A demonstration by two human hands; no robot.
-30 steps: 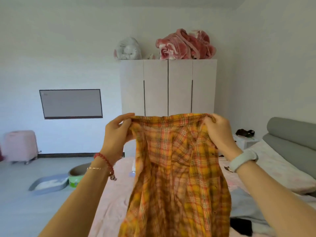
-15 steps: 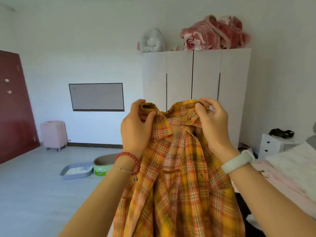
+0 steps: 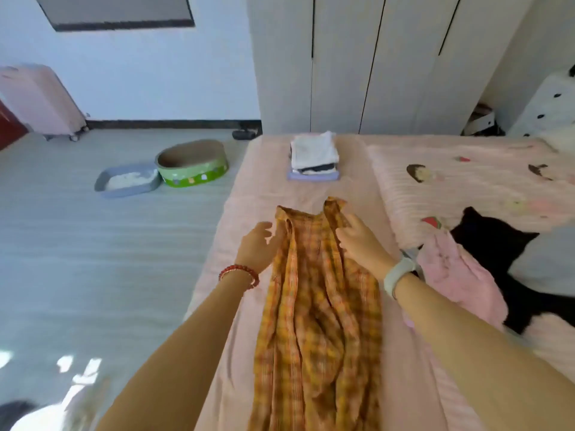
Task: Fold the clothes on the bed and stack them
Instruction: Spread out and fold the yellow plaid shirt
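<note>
On a pink bed (image 3: 404, 384) in a white-walled bedroom, a plaid shirt (image 3: 317, 306) lies bunched lengthwise, collar toward a folded stack (image 3: 314, 157). The left hand (image 3: 256, 247) touches the collar's edge, fingers (image 3: 264, 227) loosely spread, while the right hand (image 3: 362, 241) pinches the other collar corner. Unsmoothed, the rumpled cloth would likely fold crooked.

walls: white | floor (image 3: 93, 250): pale grey | wardrobe (image 3: 357, 63): white, behind bed | suitcase (image 3: 37, 101): pink, far-left wall
</note>
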